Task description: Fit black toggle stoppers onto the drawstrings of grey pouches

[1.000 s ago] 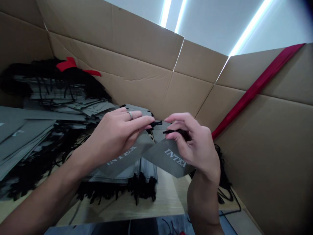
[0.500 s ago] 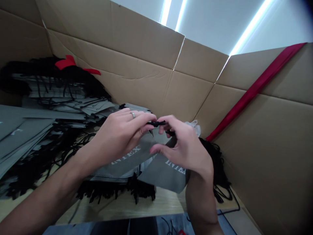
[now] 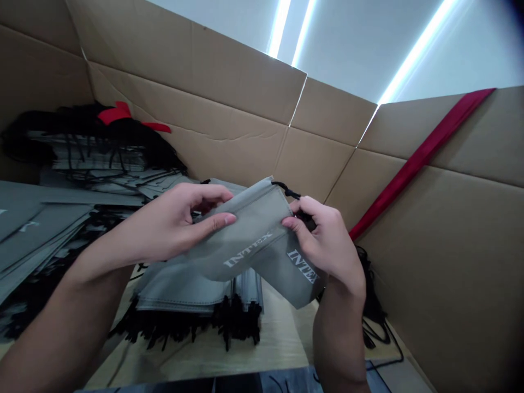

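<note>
Two hands meet above a wooden tabletop (image 3: 278,333). The left hand (image 3: 172,226) is curled around the left part of a grey drawstring pouch (image 3: 254,229) marked INTEX, thumb on top. The right hand (image 3: 327,245) pinches its right edge with closed fingers, just below the black cord (image 3: 286,191) at the mouth. The pouch is held folded between them, over a flat stack of like pouches (image 3: 184,289). The step looks like work at the cord end; limp cloth calls for a steady pinch from both sides. Further piles (image 3: 102,158) lie to the left, and behind them stand cardboard walls (image 3: 229,93) bearing a red strip (image 3: 417,158).
</note>
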`<control>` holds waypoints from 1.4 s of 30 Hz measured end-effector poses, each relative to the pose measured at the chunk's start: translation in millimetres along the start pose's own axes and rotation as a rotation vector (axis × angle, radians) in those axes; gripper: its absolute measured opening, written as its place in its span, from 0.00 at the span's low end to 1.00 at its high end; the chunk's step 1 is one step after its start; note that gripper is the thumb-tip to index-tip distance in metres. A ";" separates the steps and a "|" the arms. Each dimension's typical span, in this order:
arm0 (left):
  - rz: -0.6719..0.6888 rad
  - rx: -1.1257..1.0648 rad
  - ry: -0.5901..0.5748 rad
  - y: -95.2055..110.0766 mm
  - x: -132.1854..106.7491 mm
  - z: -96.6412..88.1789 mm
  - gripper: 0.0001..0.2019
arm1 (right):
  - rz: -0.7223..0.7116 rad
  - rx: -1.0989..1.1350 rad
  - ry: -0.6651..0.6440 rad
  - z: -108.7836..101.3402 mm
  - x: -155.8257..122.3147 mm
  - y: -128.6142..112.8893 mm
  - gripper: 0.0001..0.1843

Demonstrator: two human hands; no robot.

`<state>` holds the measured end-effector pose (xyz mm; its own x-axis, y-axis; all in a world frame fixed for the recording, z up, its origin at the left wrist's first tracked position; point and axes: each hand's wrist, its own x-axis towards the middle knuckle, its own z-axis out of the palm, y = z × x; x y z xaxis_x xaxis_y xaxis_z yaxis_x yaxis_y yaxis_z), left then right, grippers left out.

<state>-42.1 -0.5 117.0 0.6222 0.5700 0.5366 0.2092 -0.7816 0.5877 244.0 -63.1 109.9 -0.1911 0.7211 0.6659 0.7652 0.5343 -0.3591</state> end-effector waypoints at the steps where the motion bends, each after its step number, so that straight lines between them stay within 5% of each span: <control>1: -0.002 0.007 0.007 -0.3 0.3 -1.8 0.09 | 0.007 0.003 -0.001 0.6 0.4 1.4 0.07; 14: -0.003 0.072 0.010 -11.0 1.8 3.2 0.12 | -0.002 0.179 0.162 -1.6 -1.0 2.4 0.29; 20: -0.004 0.008 0.035 -6.5 6.6 15.9 0.14 | -0.009 0.223 0.192 7.2 2.6 -3.6 0.05; 25: -0.215 -0.373 0.090 -17.9 12.1 8.9 0.30 | 0.076 0.194 0.368 -2.7 7.8 23.3 0.08; 30: -0.359 -0.841 0.012 -28.9 15.4 5.5 0.32 | 0.110 0.141 0.427 -6.7 10.8 40.1 0.08; 42: -0.325 -0.689 0.029 -23.8 17.3 6.8 0.35 | 0.140 0.105 0.415 -6.1 11.4 42.9 0.07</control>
<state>-31.2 26.2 108.1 0.5876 0.7585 0.2817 -0.1456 -0.2434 0.9589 278.4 -34.6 106.1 0.1892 0.5636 0.8041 0.6953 0.5013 -0.5150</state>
